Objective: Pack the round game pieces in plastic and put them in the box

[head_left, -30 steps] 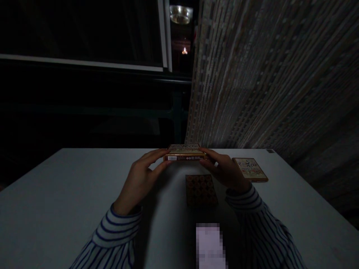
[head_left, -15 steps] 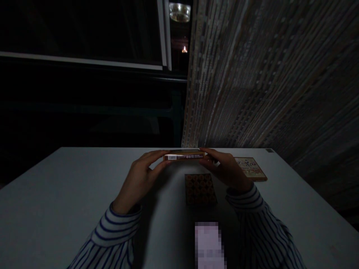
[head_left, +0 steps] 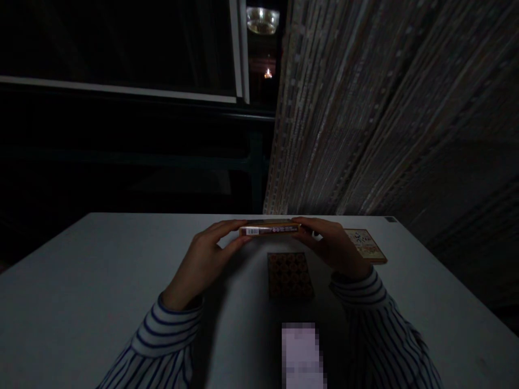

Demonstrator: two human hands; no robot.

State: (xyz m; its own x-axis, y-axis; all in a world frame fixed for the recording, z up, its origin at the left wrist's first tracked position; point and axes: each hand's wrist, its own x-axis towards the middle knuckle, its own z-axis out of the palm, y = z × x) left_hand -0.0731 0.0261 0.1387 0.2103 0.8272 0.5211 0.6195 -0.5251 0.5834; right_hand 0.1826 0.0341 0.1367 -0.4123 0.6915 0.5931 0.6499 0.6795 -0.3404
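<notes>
My left hand (head_left: 206, 254) and my right hand (head_left: 330, 242) pinch opposite ends of a thin flat box (head_left: 270, 229) between thumb and fingers. They hold it raised above the white table, its narrow side with a barcode turned towards me. Nearer to me, below the box, a dark square tray (head_left: 290, 275) lies on the table, filled with rows of round brownish pieces. The dim light hides their markings. Behind my right wrist lies a flat printed box or lid (head_left: 366, 245) with dark characters, partly covered by my hand.
The white table (head_left: 133, 254) carries all of this. A lit phone-like screen (head_left: 302, 354), blurred into blocks, is at the near edge of view. Beyond the table's right side hangs a striped string curtain (head_left: 332, 124). A dark window with a pale frame (head_left: 162, 93) is at the back left.
The flat box and both hands have shifted very slightly to the right and down in the view. The grip is the same, and the tray stays put.
</notes>
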